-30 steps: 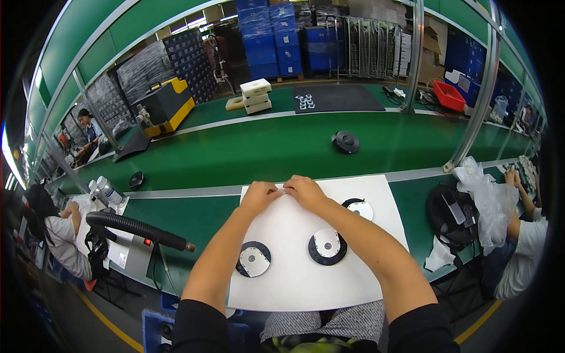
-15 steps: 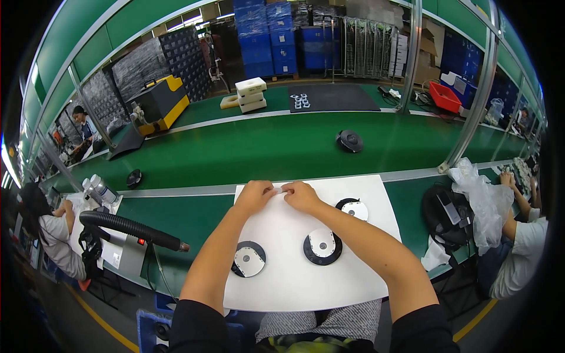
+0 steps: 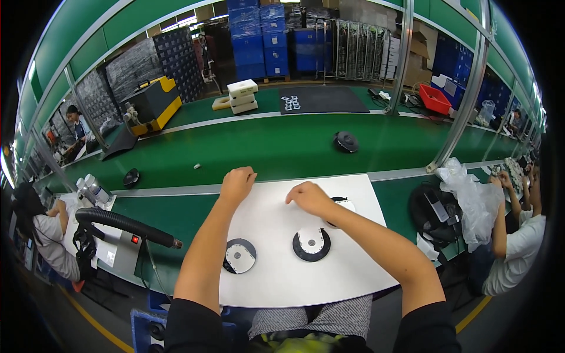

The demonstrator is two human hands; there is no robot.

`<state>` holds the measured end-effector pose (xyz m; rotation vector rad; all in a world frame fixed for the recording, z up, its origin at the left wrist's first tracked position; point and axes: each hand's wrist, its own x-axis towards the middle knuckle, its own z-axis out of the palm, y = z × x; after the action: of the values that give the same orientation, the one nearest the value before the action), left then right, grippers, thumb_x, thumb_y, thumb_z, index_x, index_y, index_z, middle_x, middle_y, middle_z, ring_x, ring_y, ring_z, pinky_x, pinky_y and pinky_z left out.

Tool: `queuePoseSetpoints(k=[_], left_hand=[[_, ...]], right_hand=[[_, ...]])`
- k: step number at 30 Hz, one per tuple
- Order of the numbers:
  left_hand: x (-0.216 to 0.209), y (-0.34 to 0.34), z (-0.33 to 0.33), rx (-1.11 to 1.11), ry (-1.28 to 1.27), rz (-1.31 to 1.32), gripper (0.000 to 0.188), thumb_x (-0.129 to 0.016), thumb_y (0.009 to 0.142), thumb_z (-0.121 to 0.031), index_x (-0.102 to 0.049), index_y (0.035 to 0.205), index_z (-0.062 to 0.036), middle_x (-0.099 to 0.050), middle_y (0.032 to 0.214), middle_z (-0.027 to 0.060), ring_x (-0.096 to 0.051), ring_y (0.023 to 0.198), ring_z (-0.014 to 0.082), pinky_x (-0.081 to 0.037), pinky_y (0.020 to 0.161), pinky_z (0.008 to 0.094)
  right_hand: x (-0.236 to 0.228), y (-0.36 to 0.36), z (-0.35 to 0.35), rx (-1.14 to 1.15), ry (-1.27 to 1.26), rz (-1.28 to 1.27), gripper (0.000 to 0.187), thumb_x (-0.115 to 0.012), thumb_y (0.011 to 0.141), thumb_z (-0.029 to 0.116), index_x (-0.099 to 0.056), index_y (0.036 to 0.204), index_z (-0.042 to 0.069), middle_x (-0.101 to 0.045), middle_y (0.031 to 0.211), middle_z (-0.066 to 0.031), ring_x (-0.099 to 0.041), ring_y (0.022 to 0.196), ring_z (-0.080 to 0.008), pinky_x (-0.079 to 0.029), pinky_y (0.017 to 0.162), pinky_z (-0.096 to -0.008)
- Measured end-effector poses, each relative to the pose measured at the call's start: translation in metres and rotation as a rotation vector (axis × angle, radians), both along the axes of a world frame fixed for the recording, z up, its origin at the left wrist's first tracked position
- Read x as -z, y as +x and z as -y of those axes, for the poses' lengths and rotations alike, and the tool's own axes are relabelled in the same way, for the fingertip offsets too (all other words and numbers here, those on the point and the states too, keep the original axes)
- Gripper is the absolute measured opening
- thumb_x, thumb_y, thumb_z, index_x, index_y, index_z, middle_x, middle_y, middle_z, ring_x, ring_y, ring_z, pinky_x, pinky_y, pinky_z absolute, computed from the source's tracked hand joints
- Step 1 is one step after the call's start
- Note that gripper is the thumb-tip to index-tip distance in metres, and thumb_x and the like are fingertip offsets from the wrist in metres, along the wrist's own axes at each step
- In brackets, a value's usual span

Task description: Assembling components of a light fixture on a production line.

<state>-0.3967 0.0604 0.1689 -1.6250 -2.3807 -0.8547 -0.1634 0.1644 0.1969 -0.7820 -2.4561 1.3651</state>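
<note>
Curling its fingers in, the left hand [image 3: 238, 183] is by the top left of the white board [image 3: 272, 279]; I cannot tell if it pinches anything. The right hand [image 3: 308, 198] bends over the board, near a round disc [image 3: 347, 204], and I cannot tell its grip either. Three such discs [image 3: 311, 243] lie on the board, black with white tops, and two show a grey dot [image 3: 237, 256] in the middle

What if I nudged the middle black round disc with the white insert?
The black round disc with the white insert would probably slide rather than tip, since it lies flat. Its round outline suggests it might roll if stood on edge. The smooth-looking white sheet underneath may offer little grip.
</note>
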Motion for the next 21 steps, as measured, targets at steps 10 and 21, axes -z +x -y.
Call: queuePoseSetpoints(k=[10, 21], left_hand=[[0.016, -0.016, -0.003, -0.271, -0.110, -0.012, 0.015, -0.058, 0.087, -0.011, -0.067, 0.099, -0.0071, -0.068, 0.095, 0.0179, -0.067, 0.090, 0.0387, -0.055, 0.078, 0.0481], [0.012, -0.155, -0.021, -0.850, -0.298, -0.050, 0.053, -0.065, 0.086, -0.031, -0.052, 0.134, -0.0128, -0.053, 0.133, 0.0205, -0.050, 0.127, 0.0391, -0.048, 0.095, 0.0572]], right_hand=[[-0.004, 0.073, -0.024, 0.083, 0.080, -0.259, 0.023, -0.050, 0.092, 0.003, -0.072, 0.097, 0.002, -0.051, 0.062, 0.0000, -0.042, 0.056, -0.0063, -0.034, 0.051, -0.0260], [0.040, 0.141, -0.157, 0.431, 0.494, -0.193, 0.035, -0.065, 0.088, 0.010, -0.062, 0.123, 0.008, -0.059, 0.086, -0.0132, -0.058, 0.075, -0.0240, -0.047, 0.068, -0.0371]])
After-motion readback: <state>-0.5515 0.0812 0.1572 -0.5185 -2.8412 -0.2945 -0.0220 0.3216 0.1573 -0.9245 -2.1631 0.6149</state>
